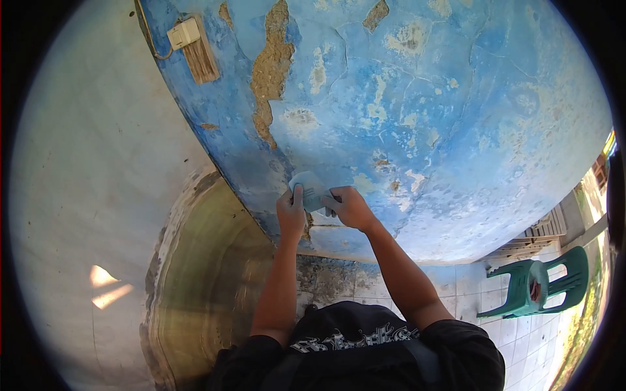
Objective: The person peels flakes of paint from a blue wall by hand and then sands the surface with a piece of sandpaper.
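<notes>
Both hands are raised before a blue wall [417,98] with flaking paint, and they hold a small pale blue-grey sheet between them. It looks like a piece of sandpaper [312,190], its printed back turned to me. My left hand [291,214] grips the left edge, the thumb pressed flat over the front. At the right edge, my right hand [351,207] pinches the sheet between thumb and curled fingers. The sheet overlaps the lower part of the wall, below a long patch of bare brown plaster [270,72].
A white switch box [183,34] on a wooden block is fixed at the wall's upper left. To the left stands a pale wall [98,163] with a yellowish stained recess [202,274]. A green plastic chair [538,283] stands on white floor tiles [456,283] at right.
</notes>
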`<action>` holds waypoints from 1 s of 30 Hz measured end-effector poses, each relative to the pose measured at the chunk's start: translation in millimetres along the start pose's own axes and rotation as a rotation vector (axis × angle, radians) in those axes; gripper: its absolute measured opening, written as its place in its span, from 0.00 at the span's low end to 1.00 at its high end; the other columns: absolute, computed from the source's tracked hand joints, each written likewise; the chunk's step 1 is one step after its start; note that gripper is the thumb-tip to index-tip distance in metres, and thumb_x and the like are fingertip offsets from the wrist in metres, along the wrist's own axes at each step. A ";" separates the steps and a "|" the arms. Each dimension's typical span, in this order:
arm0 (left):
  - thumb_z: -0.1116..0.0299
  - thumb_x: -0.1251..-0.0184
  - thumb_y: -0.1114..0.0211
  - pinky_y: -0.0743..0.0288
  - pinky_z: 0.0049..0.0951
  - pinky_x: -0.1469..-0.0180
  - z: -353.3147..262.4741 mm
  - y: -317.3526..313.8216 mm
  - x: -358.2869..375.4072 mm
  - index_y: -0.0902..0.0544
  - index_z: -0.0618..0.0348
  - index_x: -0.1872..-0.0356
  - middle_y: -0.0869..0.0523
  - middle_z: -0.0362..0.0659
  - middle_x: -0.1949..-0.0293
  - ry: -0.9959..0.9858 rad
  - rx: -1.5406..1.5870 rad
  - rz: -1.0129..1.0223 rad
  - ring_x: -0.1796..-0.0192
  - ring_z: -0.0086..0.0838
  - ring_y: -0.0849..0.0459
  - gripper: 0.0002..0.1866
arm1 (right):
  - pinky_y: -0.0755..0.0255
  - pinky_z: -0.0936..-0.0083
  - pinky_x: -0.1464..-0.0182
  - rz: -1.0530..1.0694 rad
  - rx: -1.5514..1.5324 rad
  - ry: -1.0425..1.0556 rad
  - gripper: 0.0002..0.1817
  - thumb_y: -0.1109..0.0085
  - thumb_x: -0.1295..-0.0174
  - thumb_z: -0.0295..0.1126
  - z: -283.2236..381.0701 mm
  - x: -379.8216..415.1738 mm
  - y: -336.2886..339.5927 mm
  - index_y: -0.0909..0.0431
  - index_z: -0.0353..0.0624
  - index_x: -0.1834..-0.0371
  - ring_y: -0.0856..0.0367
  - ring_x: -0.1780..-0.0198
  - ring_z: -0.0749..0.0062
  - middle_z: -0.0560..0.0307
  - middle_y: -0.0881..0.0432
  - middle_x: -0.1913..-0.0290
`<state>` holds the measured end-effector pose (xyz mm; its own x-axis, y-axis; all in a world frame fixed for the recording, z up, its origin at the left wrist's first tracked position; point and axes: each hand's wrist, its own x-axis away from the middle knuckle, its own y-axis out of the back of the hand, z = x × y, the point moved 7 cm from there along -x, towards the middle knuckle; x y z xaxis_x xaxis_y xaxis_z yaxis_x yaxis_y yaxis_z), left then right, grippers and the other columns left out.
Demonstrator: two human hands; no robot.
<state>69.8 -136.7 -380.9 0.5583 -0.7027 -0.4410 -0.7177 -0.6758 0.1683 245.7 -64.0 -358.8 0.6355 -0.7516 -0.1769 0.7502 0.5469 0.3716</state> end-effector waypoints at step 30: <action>0.62 0.34 0.17 0.30 0.41 0.23 -235.3 -29.4 -44.6 0.23 0.60 0.22 0.21 0.51 0.21 -1.036 -0.467 0.033 0.17 0.45 0.28 0.40 | 0.31 0.68 0.71 -0.477 -0.040 0.228 0.18 0.36 0.17 0.36 176.3 -40.9 135.2 0.09 0.32 0.62 0.28 0.77 0.81 0.57 0.16 0.77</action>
<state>164.0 -137.9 -158.7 -0.2269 -0.3457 -0.9105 -0.3788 -0.8299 0.4096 289.0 -24.4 -140.6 0.2423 -0.8235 -0.5129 0.9692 0.1812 0.1670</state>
